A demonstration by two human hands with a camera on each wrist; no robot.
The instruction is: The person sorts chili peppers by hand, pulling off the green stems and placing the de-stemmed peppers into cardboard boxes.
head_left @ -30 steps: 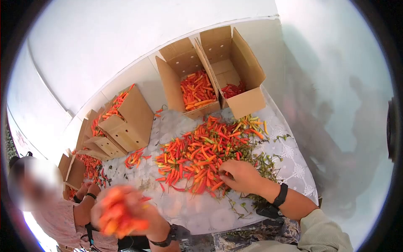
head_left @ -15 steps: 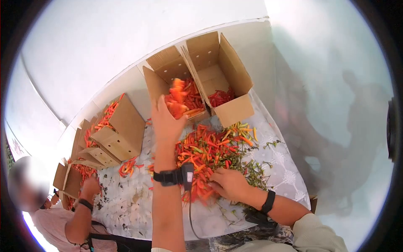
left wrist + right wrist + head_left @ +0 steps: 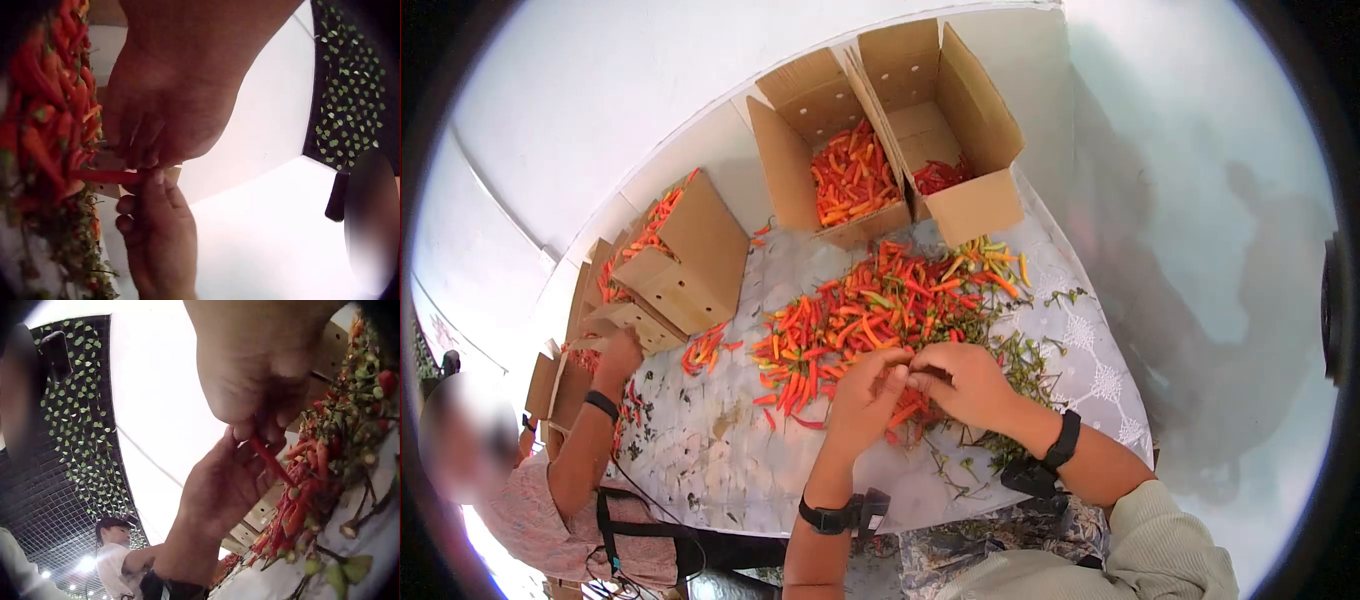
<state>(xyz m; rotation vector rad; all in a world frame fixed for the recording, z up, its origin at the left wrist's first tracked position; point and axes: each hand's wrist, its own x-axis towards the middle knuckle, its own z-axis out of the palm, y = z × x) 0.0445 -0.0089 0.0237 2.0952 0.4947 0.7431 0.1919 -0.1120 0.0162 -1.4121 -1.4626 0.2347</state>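
Observation:
My left hand point(image 3: 867, 395) and right hand point(image 3: 965, 385) meet fingertip to fingertip over the near part of a pile of red and orange chili peppers point(image 3: 870, 320). A single red chili pepper point(image 3: 106, 177) lies between them. The right thumb and fingers pinch one end of this chili pepper point(image 3: 272, 461). Curled fingers of the left hand point(image 3: 219, 487) close on it alongside, partly hidden by the right hand. In the head view the hands mostly hide the pepper.
Two open cardboard boxes stand behind the pile; the left box point(image 3: 780, 165) is partly filled with chilies, the right box point(image 3: 975, 210) holds fewer. Green stems point(image 3: 1025, 375) lie at the pile's right. More filled boxes point(image 3: 700, 255) and another person point(image 3: 570, 500) are on the left.
My left hand carried a bunch of chilies from the lower left to the left back box, then came back without them to meet the right hand, which stayed by the pile.

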